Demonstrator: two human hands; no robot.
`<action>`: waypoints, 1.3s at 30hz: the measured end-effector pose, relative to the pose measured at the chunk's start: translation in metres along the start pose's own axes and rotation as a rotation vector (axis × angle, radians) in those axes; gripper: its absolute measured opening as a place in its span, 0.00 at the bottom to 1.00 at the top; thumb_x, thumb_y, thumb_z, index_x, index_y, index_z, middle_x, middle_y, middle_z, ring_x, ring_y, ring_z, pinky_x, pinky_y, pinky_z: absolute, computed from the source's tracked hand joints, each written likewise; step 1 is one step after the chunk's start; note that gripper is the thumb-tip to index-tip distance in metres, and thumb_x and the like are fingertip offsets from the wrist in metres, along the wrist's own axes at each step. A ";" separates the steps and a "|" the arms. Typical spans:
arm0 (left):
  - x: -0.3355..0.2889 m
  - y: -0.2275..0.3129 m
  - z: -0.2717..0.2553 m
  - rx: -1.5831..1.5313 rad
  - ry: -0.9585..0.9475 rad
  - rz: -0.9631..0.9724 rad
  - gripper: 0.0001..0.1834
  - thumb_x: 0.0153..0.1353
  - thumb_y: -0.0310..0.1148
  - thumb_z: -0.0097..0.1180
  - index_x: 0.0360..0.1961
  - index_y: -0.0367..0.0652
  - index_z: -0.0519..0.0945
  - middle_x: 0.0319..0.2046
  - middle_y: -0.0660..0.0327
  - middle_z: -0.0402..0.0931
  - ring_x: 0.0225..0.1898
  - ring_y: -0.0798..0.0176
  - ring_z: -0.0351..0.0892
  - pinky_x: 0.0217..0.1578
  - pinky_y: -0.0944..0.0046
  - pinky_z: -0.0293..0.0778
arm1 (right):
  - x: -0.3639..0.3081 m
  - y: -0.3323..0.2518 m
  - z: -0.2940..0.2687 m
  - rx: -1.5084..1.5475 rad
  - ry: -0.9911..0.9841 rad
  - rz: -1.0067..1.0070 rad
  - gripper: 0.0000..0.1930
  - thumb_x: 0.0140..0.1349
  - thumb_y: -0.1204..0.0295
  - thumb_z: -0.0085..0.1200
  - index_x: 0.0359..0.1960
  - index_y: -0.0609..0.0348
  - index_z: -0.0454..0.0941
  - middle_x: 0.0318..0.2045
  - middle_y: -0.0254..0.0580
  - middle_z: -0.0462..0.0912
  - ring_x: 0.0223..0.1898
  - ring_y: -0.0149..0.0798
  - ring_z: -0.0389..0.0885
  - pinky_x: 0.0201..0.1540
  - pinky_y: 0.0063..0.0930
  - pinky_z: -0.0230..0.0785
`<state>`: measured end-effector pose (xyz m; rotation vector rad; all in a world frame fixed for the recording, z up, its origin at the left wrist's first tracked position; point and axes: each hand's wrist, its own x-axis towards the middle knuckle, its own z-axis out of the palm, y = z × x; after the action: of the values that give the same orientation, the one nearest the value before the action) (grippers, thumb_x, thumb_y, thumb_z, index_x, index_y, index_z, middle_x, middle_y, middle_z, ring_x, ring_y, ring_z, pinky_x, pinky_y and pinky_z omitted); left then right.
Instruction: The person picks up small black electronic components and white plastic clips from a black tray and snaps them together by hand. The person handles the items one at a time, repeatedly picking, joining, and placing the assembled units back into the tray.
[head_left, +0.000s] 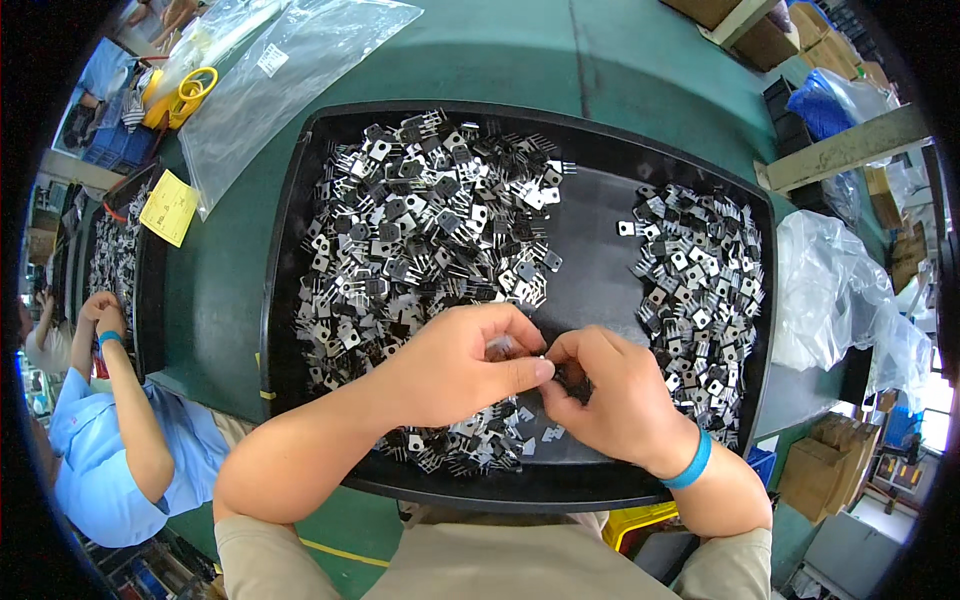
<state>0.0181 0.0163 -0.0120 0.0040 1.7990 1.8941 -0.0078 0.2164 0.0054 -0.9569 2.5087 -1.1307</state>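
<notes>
A large black tray (590,260) lies on the green table and holds two heaps of small black-and-silver electronic parts with metal legs. The big heap (420,220) fills the tray's left half, a smaller heap (700,290) lies along its right side. My left hand (450,365) and my right hand (610,395) meet over the tray's near middle, fingertips pinched together on a small part (547,357) that is mostly hidden by the fingers. A blue band (690,465) circles my right wrist.
Clear plastic bags (270,80) lie on the green table at the upper left, beside a yellow tape dispenser (185,95) and a yellow slip (170,208). Crumpled plastic (835,290) sits right of the tray. A person in blue (110,440) works at another tray on the left.
</notes>
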 end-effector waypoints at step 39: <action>0.000 0.018 -0.002 -0.373 -0.083 -0.123 0.06 0.67 0.26 0.49 0.42 0.36 0.75 0.28 0.61 0.76 0.22 0.76 0.65 0.22 0.76 0.62 | -0.007 -0.005 -0.011 0.233 0.270 -0.008 0.14 0.56 0.83 0.55 0.45 0.64 0.75 0.33 0.48 0.80 0.31 0.41 0.81 0.35 0.27 0.73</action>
<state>0.0110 0.0148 0.0047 -0.1540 1.3381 2.0774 -0.0046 0.2250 0.0162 -0.7990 2.4959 -1.6089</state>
